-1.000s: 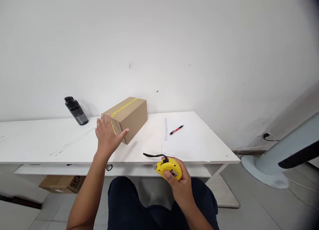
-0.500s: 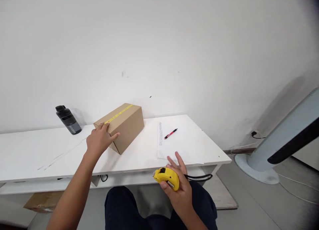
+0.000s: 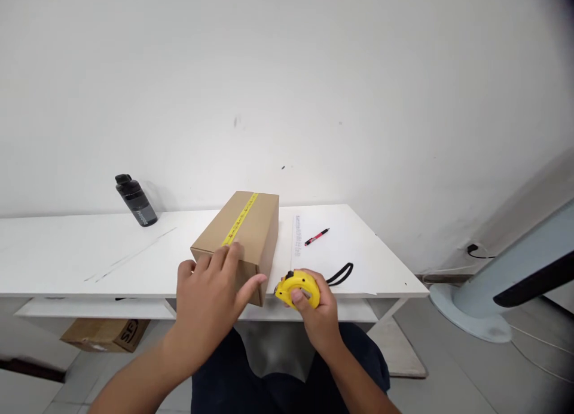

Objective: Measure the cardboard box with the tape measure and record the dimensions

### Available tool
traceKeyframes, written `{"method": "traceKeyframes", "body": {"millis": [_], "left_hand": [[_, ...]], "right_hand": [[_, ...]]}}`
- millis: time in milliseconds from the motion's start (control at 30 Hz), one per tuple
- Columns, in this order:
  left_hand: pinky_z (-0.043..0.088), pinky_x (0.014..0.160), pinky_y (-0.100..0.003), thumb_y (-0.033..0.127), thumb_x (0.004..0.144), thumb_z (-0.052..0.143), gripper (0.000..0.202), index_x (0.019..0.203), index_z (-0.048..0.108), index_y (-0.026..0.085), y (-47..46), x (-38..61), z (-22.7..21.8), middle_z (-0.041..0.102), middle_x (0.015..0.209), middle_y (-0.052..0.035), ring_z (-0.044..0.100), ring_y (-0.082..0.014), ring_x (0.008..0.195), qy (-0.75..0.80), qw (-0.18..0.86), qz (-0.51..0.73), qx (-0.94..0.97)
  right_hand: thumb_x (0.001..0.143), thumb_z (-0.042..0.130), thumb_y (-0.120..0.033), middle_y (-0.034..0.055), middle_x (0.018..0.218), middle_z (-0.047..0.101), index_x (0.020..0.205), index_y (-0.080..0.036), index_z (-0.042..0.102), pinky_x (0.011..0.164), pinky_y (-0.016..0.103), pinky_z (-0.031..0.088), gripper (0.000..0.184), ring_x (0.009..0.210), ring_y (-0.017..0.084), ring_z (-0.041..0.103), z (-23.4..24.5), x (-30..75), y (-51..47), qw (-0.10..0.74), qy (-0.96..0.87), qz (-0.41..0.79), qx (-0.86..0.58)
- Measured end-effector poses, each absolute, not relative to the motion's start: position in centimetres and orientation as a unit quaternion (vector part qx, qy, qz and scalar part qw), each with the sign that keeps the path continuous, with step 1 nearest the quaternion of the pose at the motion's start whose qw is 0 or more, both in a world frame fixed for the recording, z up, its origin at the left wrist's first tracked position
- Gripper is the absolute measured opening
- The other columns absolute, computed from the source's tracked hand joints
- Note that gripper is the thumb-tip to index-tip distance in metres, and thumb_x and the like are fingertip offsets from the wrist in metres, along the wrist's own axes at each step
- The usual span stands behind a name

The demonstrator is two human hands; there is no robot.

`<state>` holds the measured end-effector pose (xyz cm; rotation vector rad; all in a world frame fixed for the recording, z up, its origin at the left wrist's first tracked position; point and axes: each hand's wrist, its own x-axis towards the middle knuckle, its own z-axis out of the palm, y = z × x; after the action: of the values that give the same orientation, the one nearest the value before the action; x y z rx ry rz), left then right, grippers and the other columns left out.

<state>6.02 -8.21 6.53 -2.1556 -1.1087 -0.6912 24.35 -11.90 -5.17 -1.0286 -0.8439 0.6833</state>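
A brown cardboard box (image 3: pixel 251 228) with yellow printed tape (image 3: pixel 242 218) along its top sits on the white table, its near end at the front edge. Across that near end lies my left hand (image 3: pixel 210 291), fingers stretched and thumb apart, fingertips at the top edge; it is not wrapped round the box. My right hand (image 3: pixel 323 318) holds a yellow tape measure (image 3: pixel 298 288) just in front of the table edge, to the right of the box. Its black wrist strap (image 3: pixel 343 274) loops out to the right. No blade shows pulled out.
White paper (image 3: pixel 345 252) with printed lines lies right of the box, a red and black pen (image 3: pixel 317 237) on it. A black bottle (image 3: pixel 137 201) stands at the left back by the wall. Below is another carton (image 3: pixel 96 335). A pale tower-shaped appliance (image 3: pixel 488 294) stands at right.
The box has turned so its near end faces me more and lies closer to the front edge. My left hand has moved right with it; my right hand has brought the tape measure up, nearer the box.
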Motion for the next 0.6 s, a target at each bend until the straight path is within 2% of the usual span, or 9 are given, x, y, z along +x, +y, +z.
{"method": "traceKeyframes", "body": {"millis": [100, 200, 300, 400, 500, 600], "left_hand": [[0.041, 0.081, -0.043, 0.052, 0.097, 0.056, 0.046, 0.126, 0.059, 0.016, -9.5, 5.9, 7.5, 0.077, 0.104, -0.0087, 0.070, -0.0255, 0.085, -0.321, 0.274, -0.338, -0.841], [0.042, 0.091, -0.039, 0.041, 0.096, 0.062, 0.037, 0.125, 0.058, 0.018, -9.8, 6.1, 7.9, 0.077, 0.108, -0.0061, 0.071, -0.0195, 0.091, -0.206, 0.193, -0.364, -0.888], [0.038, 0.106, -0.041, 0.028, 0.093, 0.068, 0.025, 0.116, 0.062, 0.020, -9.5, 6.3, 7.6, 0.078, 0.096, -0.0011, 0.071, -0.0141, 0.080, -0.157, 0.184, -0.419, -0.875], [0.031, 0.115, -0.045, 0.021, 0.091, 0.070, 0.022, 0.111, 0.064, 0.024, -8.6, 5.9, 6.9, 0.079, 0.089, 0.0037, 0.070, -0.0118, 0.073, -0.150, 0.223, -0.456, -0.848], [0.022, 0.120, -0.049, 0.022, 0.092, 0.066, 0.017, 0.106, 0.066, 0.032, -6.5, 4.5, 6.5, 0.079, 0.088, 0.0080, 0.070, -0.0126, 0.070, -0.183, 0.256, -0.444, -0.839], [0.018, 0.121, -0.055, 0.028, 0.096, 0.057, 0.013, 0.096, 0.069, 0.031, -2.7, 2.6, 6.5, 0.078, 0.086, 0.0040, 0.071, -0.0180, 0.076, -0.329, 0.264, -0.470, -0.775]], "right_hand": [[0.075, 0.080, -0.053, 0.0032, 0.084, 0.070, 0.103, -0.023, 0.064, 0.043, 0.026, 0.055, 0.044, 0.062, 0.019, 0.067, -2.5, 25.2, -11.7, 0.744, -0.397, 0.358, -0.402], [0.077, 0.080, -0.053, 0.0022, 0.084, 0.069, 0.104, -0.024, 0.064, 0.039, 0.021, 0.051, 0.043, 0.063, 0.017, 0.067, -0.1, 25.4, -11.5, 0.732, -0.425, 0.407, -0.342], [0.080, 0.077, -0.053, 0.0020, 0.086, 0.069, 0.107, -0.024, 0.064, 0.040, 0.020, 0.052, 0.041, 0.062, 0.016, 0.067, 1.5, 25.0, -11.6, 0.705, -0.457, 0.444, -0.312], [0.082, 0.076, -0.052, 0.0009, 0.085, 0.068, 0.105, -0.023, 0.064, 0.042, 0.021, 0.054, 0.039, 0.060, 0.014, 0.065, 2.5, 24.3, -11.5, 0.685, -0.480, 0.450, -0.313], [0.080, 0.078, -0.052, 0.0003, 0.084, 0.068, 0.104, -0.023, 0.064, 0.044, 0.022, 0.056, 0.040, 0.058, 0.013, 0.063, 3.4, 23.9, -10.7, 0.675, -0.496, 0.421, -0.348], [0.077, 0.078, -0.055, 0.0012, 0.085, 0.069, 0.102, -0.022, 0.063, 0.044, 0.024, 0.056, 0.044, 0.059, 0.013, 0.062, 4.2, 24.1, -9.3, 0.682, -0.496, 0.371, -0.389]]}}
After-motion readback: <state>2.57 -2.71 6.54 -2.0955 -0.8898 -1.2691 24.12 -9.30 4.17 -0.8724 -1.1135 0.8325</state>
